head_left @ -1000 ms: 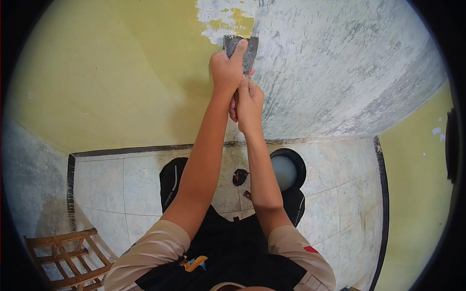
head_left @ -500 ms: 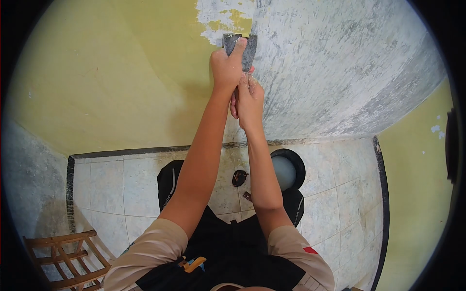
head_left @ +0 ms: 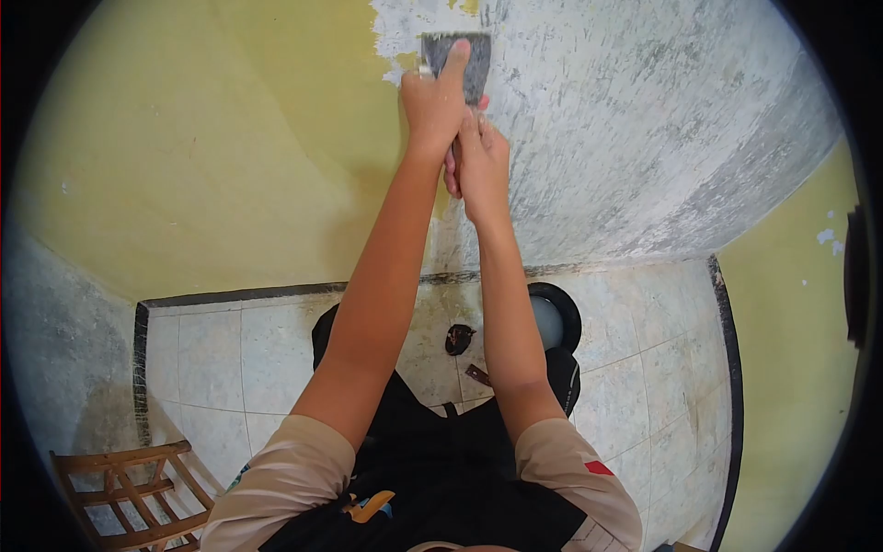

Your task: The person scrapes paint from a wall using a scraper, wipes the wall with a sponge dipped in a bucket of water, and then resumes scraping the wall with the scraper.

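Note:
A grey scraper [head_left: 475,72] lies with its wide blade against the wall, at the lower part of a patch of chipped yellow paint [head_left: 395,37]. My left hand [head_left: 434,106] is closed on it, the thumb pressed along the blade. Just below, my right hand [head_left: 483,166] wraps round the handle, which is mostly hidden by the fingers. Yellow paint [head_left: 276,138] covers the wall to the left of the hands. On the right the wall is bare, whitish and grey with scratch marks [head_left: 625,120].
On the tiled floor, a black bucket [head_left: 572,317] of cloudy liquid stands near my right knee. A dark lump [head_left: 459,339] and a small brown flat piece [head_left: 478,374] lie between my legs. A wooden rack [head_left: 138,492] is at the lower left.
Both hands and the scraper have moved up the wall. The blade now covers an area where yellow paint showed above it before.

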Motion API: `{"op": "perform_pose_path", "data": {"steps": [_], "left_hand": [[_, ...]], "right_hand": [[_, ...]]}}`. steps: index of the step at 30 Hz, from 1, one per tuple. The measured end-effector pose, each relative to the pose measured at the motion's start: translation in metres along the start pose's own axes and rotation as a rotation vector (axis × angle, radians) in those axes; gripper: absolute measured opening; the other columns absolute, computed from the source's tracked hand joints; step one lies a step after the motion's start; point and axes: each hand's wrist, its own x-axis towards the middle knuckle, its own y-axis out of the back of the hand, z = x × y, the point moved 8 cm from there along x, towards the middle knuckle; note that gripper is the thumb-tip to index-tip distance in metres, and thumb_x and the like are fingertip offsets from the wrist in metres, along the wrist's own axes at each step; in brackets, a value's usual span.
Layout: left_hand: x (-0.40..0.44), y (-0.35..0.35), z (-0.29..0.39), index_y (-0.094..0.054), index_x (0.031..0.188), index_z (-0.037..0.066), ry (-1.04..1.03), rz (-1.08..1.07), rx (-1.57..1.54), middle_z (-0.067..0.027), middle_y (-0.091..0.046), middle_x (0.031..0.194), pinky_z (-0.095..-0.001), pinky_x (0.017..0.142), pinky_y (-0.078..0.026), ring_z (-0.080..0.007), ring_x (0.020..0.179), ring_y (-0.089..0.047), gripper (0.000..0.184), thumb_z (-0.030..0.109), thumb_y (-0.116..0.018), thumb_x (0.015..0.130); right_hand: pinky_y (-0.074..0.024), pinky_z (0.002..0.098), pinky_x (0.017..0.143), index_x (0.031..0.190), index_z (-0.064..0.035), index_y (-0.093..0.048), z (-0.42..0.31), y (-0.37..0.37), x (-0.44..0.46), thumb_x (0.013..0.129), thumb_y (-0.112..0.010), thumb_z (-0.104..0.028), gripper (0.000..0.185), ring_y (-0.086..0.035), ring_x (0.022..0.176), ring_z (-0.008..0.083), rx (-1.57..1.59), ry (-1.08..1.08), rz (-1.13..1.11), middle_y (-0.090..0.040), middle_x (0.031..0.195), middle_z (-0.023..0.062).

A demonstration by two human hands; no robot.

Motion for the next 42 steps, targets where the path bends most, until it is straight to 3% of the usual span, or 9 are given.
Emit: {"op": "perform_pose_path", "data": {"steps": [5, 8, 14, 23, 25, 29, 31, 37, 42], "left_hand": [[-0.033, 0.022, -0.04, -0.058, 0.082, -0.008, 0.134, 0.077, -0.024, -0.014, -0.065, 0.077, -0.0354, 0.046, -0.057, -0.0201, 0.052, -0.061, 0.055, 0.039, -0.084, 0.089], [-0.039, 0.022, -0.046, -0.061, 0.102, -0.011, 0.189, 0.02, -0.034, -0.0176, -0.068, 0.091, -0.0344, 0.051, -0.059, -0.0217, 0.065, -0.065, 0.055, 0.036, -0.085, 0.089], [-0.042, 0.02, -0.045, -0.035, 0.135, -0.015, 0.268, 0.048, -0.063, -0.0253, -0.059, 0.117, -0.0358, 0.055, -0.061, -0.0266, 0.083, -0.067, 0.088, 0.037, -0.087, 0.087], [-0.037, 0.019, -0.043, -0.059, 0.106, -0.007, 0.213, 0.159, -0.057, -0.0161, -0.068, 0.093, -0.0367, 0.051, -0.059, -0.0233, 0.066, -0.064, 0.052, 0.034, -0.086, 0.089], [-0.039, 0.015, -0.036, -0.067, 0.085, -0.007, 0.149, 0.124, -0.089, -0.0125, -0.068, 0.075, -0.035, 0.045, -0.056, -0.0204, 0.052, -0.062, 0.043, 0.033, -0.082, 0.092], [-0.039, 0.014, -0.039, -0.066, 0.084, -0.007, 0.187, 0.128, -0.089, -0.0128, -0.069, 0.076, -0.035, 0.046, -0.057, -0.0203, 0.053, -0.062, 0.044, 0.033, -0.082, 0.092], [-0.036, 0.014, -0.038, -0.06, 0.106, -0.009, 0.177, 0.094, -0.102, -0.0169, -0.069, 0.092, -0.0366, 0.048, -0.056, -0.0225, 0.063, -0.066, 0.052, 0.034, -0.084, 0.09], [-0.01, -0.013, 0.025, -0.066, 0.095, -0.009, 0.071, -0.028, -0.033, -0.0168, -0.07, 0.088, -0.0361, 0.049, -0.056, -0.0235, 0.061, -0.067, 0.041, 0.03, -0.08, 0.093], [-0.007, -0.013, 0.019, -0.06, 0.087, -0.01, -0.003, -0.018, -0.105, -0.0163, -0.066, 0.077, -0.0371, 0.047, -0.054, -0.0222, 0.056, -0.066, 0.054, 0.039, -0.081, 0.091]], "right_hand": [[-0.0266, 0.026, 0.033, 0.09, -0.0065, -0.054, 0.041, 0.016, -0.028, 0.114, -0.044, -0.034, 0.038, -0.036, 0.035, 0.0095, -0.036, -0.071, -0.023, -0.048, 0.059, 0.0013], [-0.027, 0.0259, 0.033, 0.092, -0.0064, -0.055, 0.049, 0.02, -0.029, 0.114, -0.044, -0.034, 0.037, -0.036, 0.035, 0.0094, -0.023, -0.088, -0.037, -0.048, 0.059, 0.0016], [-0.0261, 0.026, 0.032, 0.094, -0.0061, -0.056, 0.052, 0.02, -0.028, 0.114, -0.044, -0.035, 0.037, -0.034, 0.035, 0.009, -0.012, -0.121, -0.047, -0.048, 0.06, 0.0023], [-0.026, 0.0267, 0.031, 0.089, -0.0056, -0.054, 0.046, 0.02, -0.02, 0.114, -0.044, -0.036, 0.04, -0.035, 0.034, 0.0098, 0.019, -0.173, -0.048, -0.048, 0.058, 0.0032], [-0.0259, 0.0268, 0.031, 0.088, -0.0055, -0.054, 0.046, 0.023, -0.022, 0.114, -0.045, -0.036, 0.041, -0.035, 0.034, 0.01, 0.015, -0.185, -0.061, -0.048, 0.058, 0.0033], [-0.0257, 0.0273, 0.031, 0.085, -0.0054, -0.053, 0.042, 0.024, -0.021, 0.113, -0.045, -0.036, 0.042, -0.036, 0.034, 0.0098, -0.002, -0.171, -0.057, -0.048, 0.057, 0.003], [-0.0256, 0.0274, 0.031, 0.085, -0.0055, -0.053, 0.04, 0.021, -0.021, 0.113, -0.045, -0.035, 0.042, -0.036, 0.034, 0.0098, -0.014, -0.161, -0.051, -0.048, 0.057, 0.0028], [-0.0272, 0.026, 0.034, 0.086, -0.0053, -0.057, -0.004, 0.001, 0.009, 0.111, -0.051, -0.03, 0.036, -0.038, 0.038, 0.0082, 0.017, -0.09, -0.047, -0.05, 0.059, 0.0011], [-0.0274, 0.0256, 0.034, 0.089, -0.0054, -0.058, -0.009, -0.001, 0.007, 0.111, -0.051, -0.031, 0.035, -0.037, 0.038, 0.0074, 0.05, -0.046, -0.026, -0.05, 0.06, 0.0009]]}}
